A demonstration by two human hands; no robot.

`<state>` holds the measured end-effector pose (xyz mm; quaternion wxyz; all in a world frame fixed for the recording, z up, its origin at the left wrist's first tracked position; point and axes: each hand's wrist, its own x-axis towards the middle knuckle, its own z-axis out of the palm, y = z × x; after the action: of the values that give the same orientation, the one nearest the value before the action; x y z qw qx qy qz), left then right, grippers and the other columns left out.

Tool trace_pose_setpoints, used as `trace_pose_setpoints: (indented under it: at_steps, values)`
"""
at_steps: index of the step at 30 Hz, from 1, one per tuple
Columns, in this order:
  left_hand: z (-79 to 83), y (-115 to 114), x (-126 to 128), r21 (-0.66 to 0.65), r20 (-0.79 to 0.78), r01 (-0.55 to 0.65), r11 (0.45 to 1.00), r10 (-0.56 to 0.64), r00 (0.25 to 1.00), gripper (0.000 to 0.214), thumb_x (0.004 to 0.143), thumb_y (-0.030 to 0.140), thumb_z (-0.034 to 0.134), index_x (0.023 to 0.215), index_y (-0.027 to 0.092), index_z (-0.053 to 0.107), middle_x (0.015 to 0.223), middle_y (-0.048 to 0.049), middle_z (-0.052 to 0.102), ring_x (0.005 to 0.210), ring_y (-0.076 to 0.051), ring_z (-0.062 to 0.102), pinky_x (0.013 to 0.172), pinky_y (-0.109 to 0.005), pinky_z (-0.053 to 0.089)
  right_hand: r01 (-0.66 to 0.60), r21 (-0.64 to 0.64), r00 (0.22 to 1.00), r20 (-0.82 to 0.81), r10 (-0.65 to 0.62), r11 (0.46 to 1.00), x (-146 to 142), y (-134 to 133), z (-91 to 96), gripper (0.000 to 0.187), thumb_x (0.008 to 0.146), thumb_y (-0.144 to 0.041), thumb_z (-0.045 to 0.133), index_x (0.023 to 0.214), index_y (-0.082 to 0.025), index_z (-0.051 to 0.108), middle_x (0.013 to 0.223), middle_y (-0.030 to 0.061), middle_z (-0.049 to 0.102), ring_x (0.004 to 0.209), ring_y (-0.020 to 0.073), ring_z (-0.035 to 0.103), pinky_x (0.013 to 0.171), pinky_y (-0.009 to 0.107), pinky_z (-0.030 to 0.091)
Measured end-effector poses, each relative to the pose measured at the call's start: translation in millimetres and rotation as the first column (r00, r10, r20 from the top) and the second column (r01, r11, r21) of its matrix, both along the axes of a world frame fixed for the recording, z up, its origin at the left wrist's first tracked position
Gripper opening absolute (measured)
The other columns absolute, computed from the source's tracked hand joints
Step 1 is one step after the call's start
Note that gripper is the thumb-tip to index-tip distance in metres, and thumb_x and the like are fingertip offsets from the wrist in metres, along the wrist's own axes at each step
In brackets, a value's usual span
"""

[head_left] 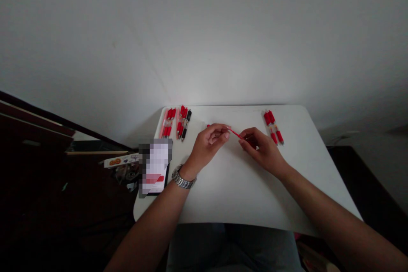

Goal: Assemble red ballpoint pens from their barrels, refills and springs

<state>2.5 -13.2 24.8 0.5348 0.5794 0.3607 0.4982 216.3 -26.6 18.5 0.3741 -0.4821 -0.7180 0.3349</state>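
Above the middle of the white table (255,195), a thin red stick that looks like a pen refill (235,132) spans the gap between my hands. My right hand (259,148) pinches its lower right end between thumb and fingers. The thumb and index finger of my left hand (208,142) close at its upper left tip; their exact contact is hard to make out. Just behind the left hand shows a small red end of something (208,126), mostly hidden. To the right of my right hand lie two red pens (273,127) side by side.
Several red pens (181,119) and a black pen (186,125) lie at the table's back left. Near the left edge rests a phone (157,165), its screen partly pixelated. A wall (236,51) rises behind the table. Cluttered items (123,168) sit beyond the left edge.
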Motion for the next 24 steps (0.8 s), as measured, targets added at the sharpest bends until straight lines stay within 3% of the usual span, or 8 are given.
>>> trace_pose_setpoints:
  at_steps: [10,24]
  values:
    - [1.2,-3.5,2.4,0.000,-0.017,0.068,0.998,-0.068,0.998,0.022,0.091,0.030,0.073,0.110,0.019,0.071,0.109,-0.0081,0.073,0.098,-0.015,0.070,0.093,-0.030,0.058,-0.098,0.063,0.995,0.000,0.098,0.993,-3.0,-1.9,2.2,0.017,0.099,-0.035,0.059,0.107,-0.020,0.060,0.081,0.0023,0.067,0.064,0.0131,0.056,0.059,0.027,0.046]
    - [0.2,-2.4,2.2,-0.024,-0.031,0.129,0.991,-0.130,0.991,0.020,0.093,0.034,0.072,0.106,0.020,0.075,0.108,-0.0076,0.077,0.101,-0.017,0.073,0.096,-0.032,0.057,-0.100,0.038,0.995,0.001,0.100,0.994,-2.0,-1.1,-0.9,0.020,0.100,-0.039,0.059,0.110,-0.021,0.060,0.084,0.0026,0.068,0.067,0.0140,0.058,0.062,0.028,0.047]
